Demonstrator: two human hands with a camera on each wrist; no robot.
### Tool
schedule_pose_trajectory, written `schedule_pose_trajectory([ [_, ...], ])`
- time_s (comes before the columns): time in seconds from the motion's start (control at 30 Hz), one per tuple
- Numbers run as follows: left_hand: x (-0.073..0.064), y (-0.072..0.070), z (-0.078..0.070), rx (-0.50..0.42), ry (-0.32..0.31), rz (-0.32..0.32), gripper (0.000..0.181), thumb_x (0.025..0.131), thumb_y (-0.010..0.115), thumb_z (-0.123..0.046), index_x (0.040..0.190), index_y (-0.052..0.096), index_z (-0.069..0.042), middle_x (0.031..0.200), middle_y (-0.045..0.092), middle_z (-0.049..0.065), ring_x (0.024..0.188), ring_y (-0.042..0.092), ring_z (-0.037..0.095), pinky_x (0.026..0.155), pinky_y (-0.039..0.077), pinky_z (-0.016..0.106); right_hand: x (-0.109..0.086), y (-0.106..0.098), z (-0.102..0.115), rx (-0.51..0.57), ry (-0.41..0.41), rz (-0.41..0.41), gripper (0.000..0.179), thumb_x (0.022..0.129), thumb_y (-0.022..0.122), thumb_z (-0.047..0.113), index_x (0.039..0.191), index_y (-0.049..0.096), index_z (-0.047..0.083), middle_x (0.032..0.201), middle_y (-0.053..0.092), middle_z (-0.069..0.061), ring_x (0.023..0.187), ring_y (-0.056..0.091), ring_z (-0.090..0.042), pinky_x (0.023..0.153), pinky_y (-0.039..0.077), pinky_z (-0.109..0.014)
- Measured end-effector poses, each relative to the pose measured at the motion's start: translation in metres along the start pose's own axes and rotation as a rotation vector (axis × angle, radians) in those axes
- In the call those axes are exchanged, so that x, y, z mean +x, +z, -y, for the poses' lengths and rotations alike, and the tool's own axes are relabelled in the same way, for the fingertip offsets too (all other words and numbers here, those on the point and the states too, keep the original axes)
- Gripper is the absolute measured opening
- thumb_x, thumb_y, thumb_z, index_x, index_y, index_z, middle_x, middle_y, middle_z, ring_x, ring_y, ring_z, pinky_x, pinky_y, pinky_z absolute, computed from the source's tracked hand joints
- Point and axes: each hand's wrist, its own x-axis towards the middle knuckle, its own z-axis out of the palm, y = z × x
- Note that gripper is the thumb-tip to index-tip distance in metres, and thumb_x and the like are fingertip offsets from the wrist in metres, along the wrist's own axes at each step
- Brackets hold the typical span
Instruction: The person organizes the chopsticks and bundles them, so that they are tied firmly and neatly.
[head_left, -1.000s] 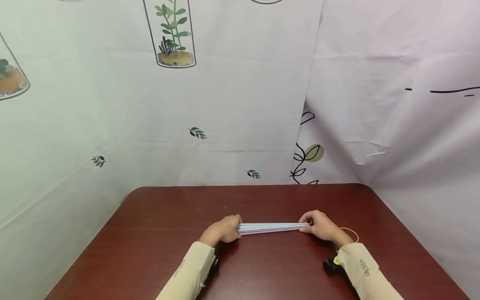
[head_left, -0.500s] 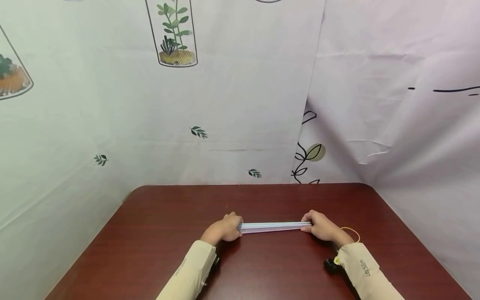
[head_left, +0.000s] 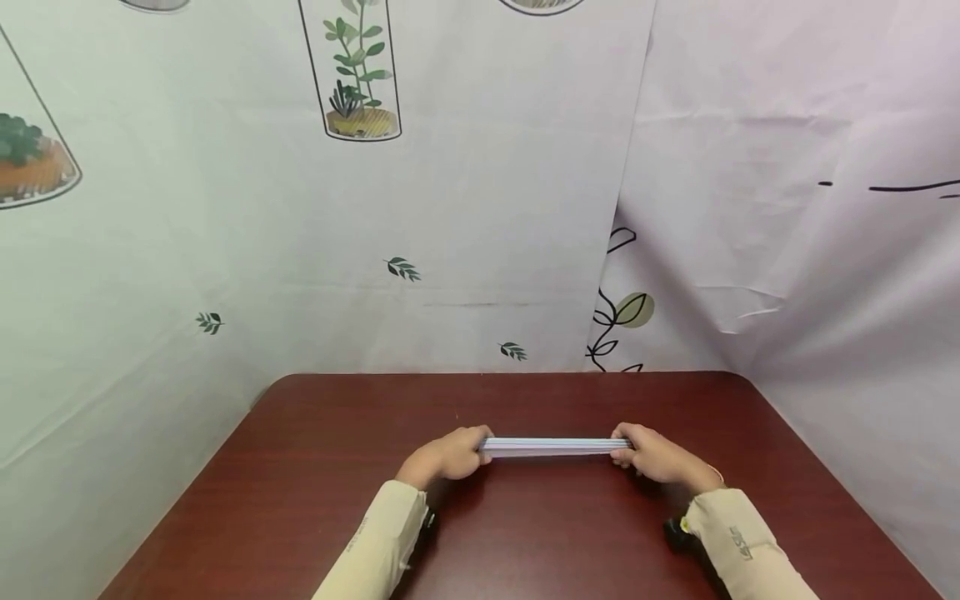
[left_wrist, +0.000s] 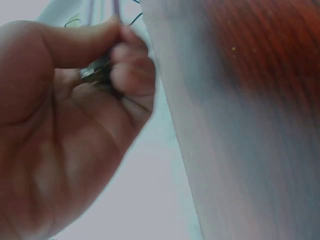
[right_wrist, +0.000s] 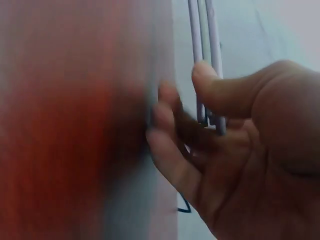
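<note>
A bundle of long, thin, pale sticks (head_left: 551, 447) stretches level between my two hands over the table. My left hand (head_left: 456, 452) grips its left end; in the left wrist view the thumb presses against the curled fingers, with a few stick lengths (left_wrist: 116, 9) running up beyond them. At the other end, my right hand (head_left: 651, 452) holds the bundle. Seen from the right wrist, the thumb lies across pale lilac and greenish sticks (right_wrist: 195, 35), whose dark ends stop near the palm, while the other fingers bend behind them.
The dark red wooden table (head_left: 547, 533) lies under both hands. A white cloth backdrop (head_left: 495, 192) printed with plants hangs behind it and along both sides. Dark wrist devices show below the cream sleeves (head_left: 750, 542).
The sticks have drawn from a fan at the left end into a narrow, even bundle. Both hands have risen slightly in the head view, with the right one shifted a little to the right.
</note>
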Motion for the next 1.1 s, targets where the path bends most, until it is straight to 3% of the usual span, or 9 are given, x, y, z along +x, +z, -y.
schedule_pose_trajectory([
  [0.17, -0.001, -0.003, 0.000, -0.108, 0.072, -0.087, 0.016, 0.098, 0.056, -0.006, 0.115, 0.054, -0.005, 0.097, 0.061, 0.003, 0.088, 0.056, 0.017, 0.088, 0.046, 0.041, -0.005, -0.011, 0.003, 0.203, 0.002, 0.061, 0.017, 0.099, 0.054, 0.007, 0.106, 0.058, -0.008, 0.072, 0.055, -0.006, 0.059, 0.051, -0.011, 0.052, 0.048, -0.027],
  [0.37, -0.002, -0.004, -0.004, -0.163, 0.089, -0.121, 0.017, 0.099, 0.057, -0.011, 0.116, 0.054, -0.005, 0.098, 0.061, 0.002, 0.090, 0.057, 0.017, 0.084, 0.047, 0.037, -0.007, -0.017, 0.010, 0.316, 0.018, 0.071, 0.028, 0.100, 0.054, 0.012, 0.111, 0.058, -0.013, 0.067, 0.046, -0.001, 0.052, 0.040, -0.008, 0.046, 0.037, -0.023],
  [0.5, -0.005, -0.002, -0.006, -0.211, 0.085, -0.127, 0.021, 0.099, 0.059, -0.017, 0.115, 0.054, -0.006, 0.099, 0.060, 0.001, 0.091, 0.056, 0.016, 0.084, 0.046, 0.036, -0.007, -0.018, 0.014, 0.335, 0.045, 0.065, 0.033, 0.101, 0.056, 0.018, 0.110, 0.058, -0.013, 0.062, 0.040, 0.004, 0.050, 0.032, -0.005, 0.045, 0.031, -0.020],
  [0.63, -0.006, 0.000, -0.008, -0.256, 0.083, -0.140, 0.021, 0.100, 0.058, -0.020, 0.115, 0.054, -0.006, 0.095, 0.057, -0.001, 0.088, 0.054, 0.015, 0.082, 0.044, 0.032, -0.007, -0.019, 0.020, 0.343, 0.040, 0.009, 0.034, 0.102, 0.055, 0.018, 0.110, 0.058, -0.014, 0.058, 0.034, 0.006, 0.048, 0.028, -0.005, 0.043, 0.027, -0.020],
  [0.87, -0.010, -0.005, -0.017, -0.437, 0.033, -0.163, 0.017, 0.101, 0.054, -0.018, 0.115, 0.057, -0.009, 0.093, 0.054, 0.000, 0.092, 0.049, 0.015, 0.082, 0.038, 0.032, -0.006, -0.021, 0.030, 0.338, 0.005, -0.107, 0.032, 0.100, 0.057, 0.015, 0.112, 0.060, -0.015, 0.057, 0.035, 0.003, 0.047, 0.029, -0.005, 0.043, 0.026, -0.022],
  [1.0, -0.011, -0.010, -0.025, -0.431, 0.055, -0.193, 0.020, 0.100, 0.056, -0.020, 0.116, 0.057, -0.007, 0.094, 0.056, 0.000, 0.089, 0.051, 0.015, 0.080, 0.040, 0.032, -0.005, -0.022, 0.030, 0.359, -0.051, -0.139, 0.027, 0.100, 0.056, 0.009, 0.108, 0.060, -0.017, 0.055, 0.034, 0.004, 0.045, 0.028, -0.004, 0.039, 0.023, -0.024],
  [1.1, -0.010, -0.013, -0.029, -0.383, 0.069, -0.262, 0.019, 0.101, 0.055, -0.018, 0.113, 0.060, -0.004, 0.091, 0.057, 0.001, 0.082, 0.051, 0.014, 0.076, 0.042, 0.031, -0.002, -0.024, 0.032, 0.338, -0.112, -0.156, 0.021, 0.099, 0.055, 0.005, 0.105, 0.061, -0.015, 0.053, 0.034, 0.004, 0.044, 0.028, -0.002, 0.036, 0.021, -0.026],
])
